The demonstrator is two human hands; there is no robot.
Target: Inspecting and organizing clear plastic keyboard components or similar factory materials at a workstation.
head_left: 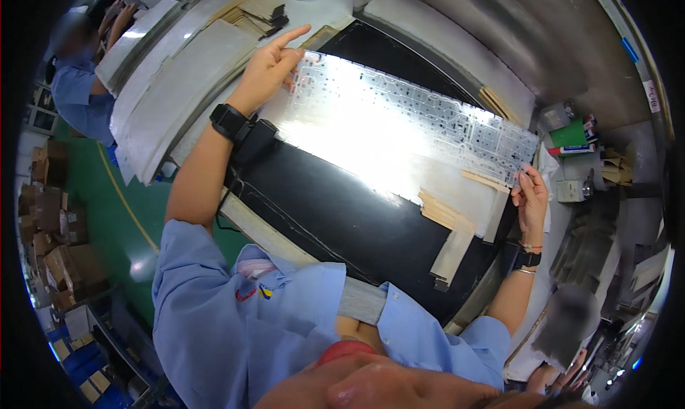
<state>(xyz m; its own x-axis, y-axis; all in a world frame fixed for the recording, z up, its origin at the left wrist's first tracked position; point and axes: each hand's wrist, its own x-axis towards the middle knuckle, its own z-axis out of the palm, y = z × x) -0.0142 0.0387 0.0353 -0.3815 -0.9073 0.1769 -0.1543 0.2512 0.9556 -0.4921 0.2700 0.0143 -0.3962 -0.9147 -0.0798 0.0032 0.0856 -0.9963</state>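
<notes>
In the head view, we see both hands closed on a metal plate (407, 124), one at each end. It is a long, thin sheet, full of small holes and cutouts, with bright glare across its middle. The plate is over the black surface (300, 195), spanning from the left side toward the right edge; we cannot tell whether any of it touches the surface. The left hand (270, 68) pinches the plate's far left corner, index finger pointing outward past it. The right hand (530, 189) holds the right end by its near corner, fingertips on the rim.

Nearer the surface's right front corner, we find pale strips (454, 253), partly beneath the plate. Beyond the surface's left edge lies a stack of white sheets (185, 81), with more tan strips (251, 11) at its far end. Past the right edge, we notice a green piece (569, 134) and a red and white tube (573, 150) just beside it. A co-worker (82, 99) in blue is at the far left, and boxes (53, 223) stand on the green floor (132, 245).
</notes>
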